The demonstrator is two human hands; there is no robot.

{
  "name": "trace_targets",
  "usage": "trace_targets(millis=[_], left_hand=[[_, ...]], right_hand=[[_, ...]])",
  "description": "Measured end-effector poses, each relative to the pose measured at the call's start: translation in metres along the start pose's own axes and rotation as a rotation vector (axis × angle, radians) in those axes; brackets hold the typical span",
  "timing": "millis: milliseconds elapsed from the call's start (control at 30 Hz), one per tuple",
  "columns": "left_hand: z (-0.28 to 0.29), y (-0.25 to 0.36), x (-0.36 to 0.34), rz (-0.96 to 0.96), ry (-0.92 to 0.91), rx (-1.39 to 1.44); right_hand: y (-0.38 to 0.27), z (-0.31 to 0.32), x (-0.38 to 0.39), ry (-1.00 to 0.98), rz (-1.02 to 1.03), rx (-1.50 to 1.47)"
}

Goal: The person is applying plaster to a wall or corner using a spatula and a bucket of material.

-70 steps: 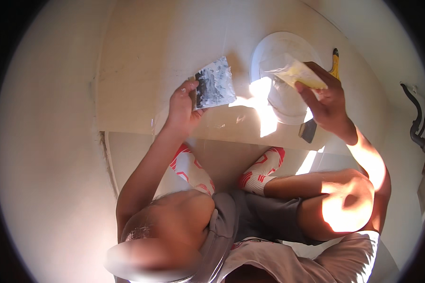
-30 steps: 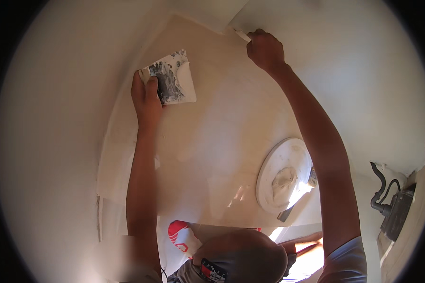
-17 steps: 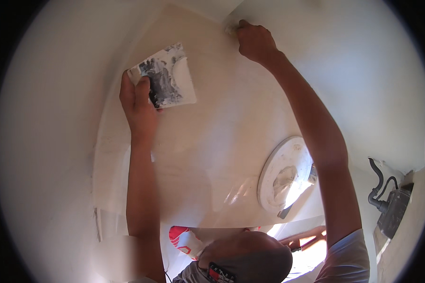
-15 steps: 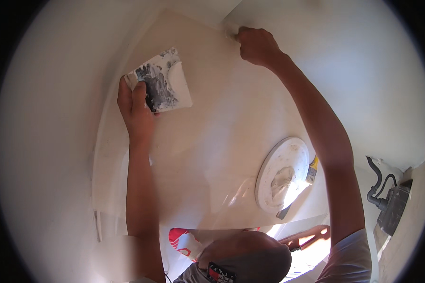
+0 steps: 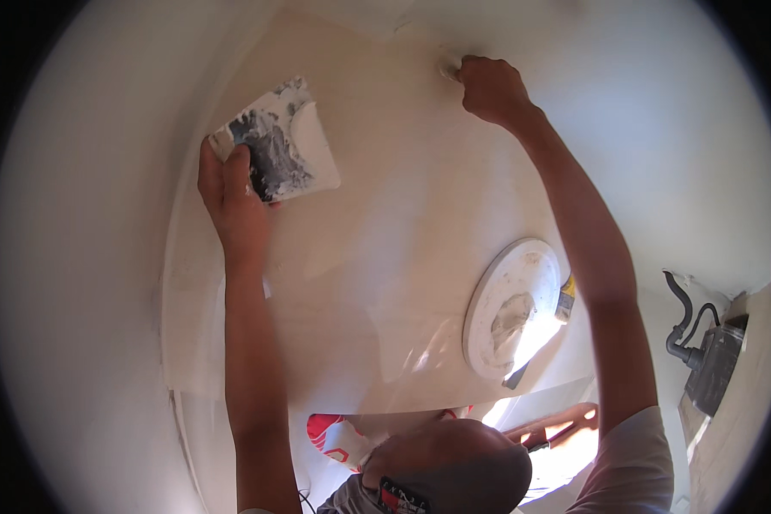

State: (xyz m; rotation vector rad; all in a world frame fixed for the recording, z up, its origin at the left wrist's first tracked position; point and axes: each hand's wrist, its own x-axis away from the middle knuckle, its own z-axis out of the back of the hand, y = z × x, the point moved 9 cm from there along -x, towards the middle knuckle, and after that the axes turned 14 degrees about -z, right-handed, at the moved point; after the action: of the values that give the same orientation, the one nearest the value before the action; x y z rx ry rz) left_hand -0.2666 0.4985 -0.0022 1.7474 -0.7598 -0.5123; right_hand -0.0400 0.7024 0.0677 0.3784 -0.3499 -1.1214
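My left hand grips a square putty-coated plate, its top streaked white and dark gray, held over the beige board at upper left. My right hand is closed on a small pale tool at the upper edge of the board, where it meets a white surface; the tool is mostly hidden and blurred.
Lower right, a round white lid holds pale paste, with a yellow-and-metal brush and a dark blade beside it. A gray box with black pipes sits at the right wall. My socked foot shows below the board.
Since the oldest frame, both arms have reached up and forward from near the lid. Over the last half second the plate shifted left and my right hand a little right in the picture.
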Motion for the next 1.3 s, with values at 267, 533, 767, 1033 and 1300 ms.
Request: trace_targets(millis=[267, 533, 767, 1033, 1300], left_hand=[[0.006, 0.016, -0.004, -0.017, -0.106, 0.038], [-0.036, -0.01, 0.021, 0.136, -0.349, 0.204], [-0.078, -0.018, 0.051, 0.119, -0.571, 0.062], [-0.057, -0.007, 0.01, 0.11, -0.2, 0.156], [-0.037, -0.006, 0.006, 0.096, -0.168, 0.102]], right_hand=[[-0.02, -0.02, 0.007, 0.071, -0.201, -0.115], [-0.001, 0.031, 0.055, 0.008, 0.114, -0.301], [-0.057, 0.113, 0.152, 0.381, 0.432, -0.486], [0.069, 0.05, 0.11, 0.196, -0.022, -0.465], [0.074, -0.027, 0.052, 0.123, -0.32, -0.153]])
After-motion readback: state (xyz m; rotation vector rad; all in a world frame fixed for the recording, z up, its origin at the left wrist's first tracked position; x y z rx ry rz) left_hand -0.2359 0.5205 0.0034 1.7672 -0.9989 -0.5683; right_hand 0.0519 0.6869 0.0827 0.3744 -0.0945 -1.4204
